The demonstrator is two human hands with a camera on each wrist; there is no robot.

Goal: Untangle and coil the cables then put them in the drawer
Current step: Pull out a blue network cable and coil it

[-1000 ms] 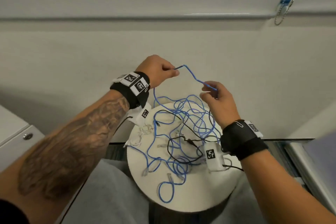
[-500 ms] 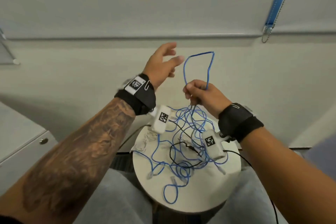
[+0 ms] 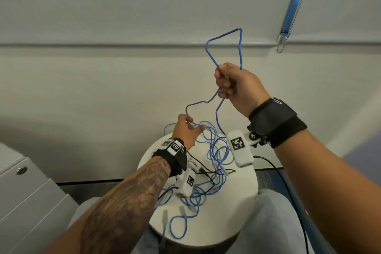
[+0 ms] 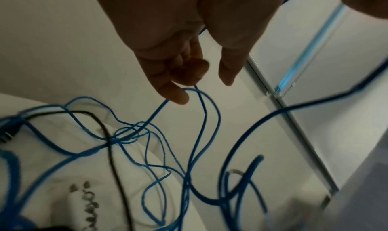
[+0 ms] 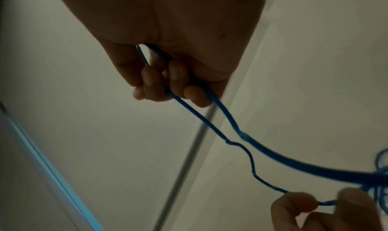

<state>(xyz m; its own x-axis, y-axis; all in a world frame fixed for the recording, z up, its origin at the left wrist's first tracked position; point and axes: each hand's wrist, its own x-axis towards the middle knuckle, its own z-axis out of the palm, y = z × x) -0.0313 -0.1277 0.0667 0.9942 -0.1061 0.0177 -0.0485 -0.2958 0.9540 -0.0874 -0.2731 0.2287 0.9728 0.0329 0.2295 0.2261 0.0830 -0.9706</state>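
A long blue cable (image 3: 207,51) rises from a tangle (image 3: 216,150) on a small round white table (image 3: 237,202). My right hand (image 3: 226,82) is raised above the table and grips two strands of it, so a loop stands up over my fist. The right wrist view shows these fingers (image 5: 168,82) curled round both strands. Lower down at the table's far edge, my left hand (image 3: 191,128) holds a strand that runs on from the loop, between my thumb and curled fingers (image 4: 178,95). A thin black cable (image 3: 206,173) is mixed into the tangle.
A grey drawer cabinet (image 3: 24,187) with a round lock stands at the left. Behind the table is a plain wall, with a blue blind cord (image 3: 292,2) hanging at the upper right. My knees sit under the table. A black wire (image 3: 274,167) trails from the right wrist camera.
My right hand has risen with the blue loop, which has grown taller. My left hand has dropped from beside the loop down to the tangle and taken a strand.
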